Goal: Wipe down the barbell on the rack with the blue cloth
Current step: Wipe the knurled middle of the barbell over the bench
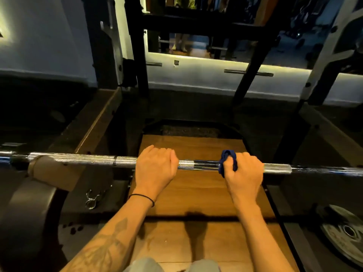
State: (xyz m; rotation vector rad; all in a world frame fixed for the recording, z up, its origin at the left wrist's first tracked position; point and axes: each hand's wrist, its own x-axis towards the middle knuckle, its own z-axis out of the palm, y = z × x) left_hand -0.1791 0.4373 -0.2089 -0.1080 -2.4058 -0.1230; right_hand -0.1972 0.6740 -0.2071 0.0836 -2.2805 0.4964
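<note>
While the rack (135,55) filled the far half of the head view, dark uprights against a pale wall, the wooden platform (192,195) was seen running from the person's feet toward it. The barbell (88,161) was laid across the whole frame, long axis left to right, square to both forearms and directly ahead of the hands. A dark plate (29,216) was seen low on the left, a plate (347,230) flat on the floor at lower right, a spring collar (92,199) on the floor under the bar's left portion. The left hand (155,169) was wrapped over the bare shaft from above, fingers curled round it, apparently steadying. The right hand (243,173) was set just beside it on the bar, fingers closed over the blue cloth (227,162), which was bunched round the shaft on that hand's inner side. A short bare stretch of shaft was left between the two hands. The cloth was already on the bar, so no reach was judged necessary; any stroke would have to run along the axis. Toward the right, free shaft was available as far as the knurled section beyond the knuckles; toward the left, the steadying hand was in the way and would need shifting first. The wiping hand was the nearer one for the right half. Progress could not be judged: no visible difference between wiped and unwiped steel.
</note>
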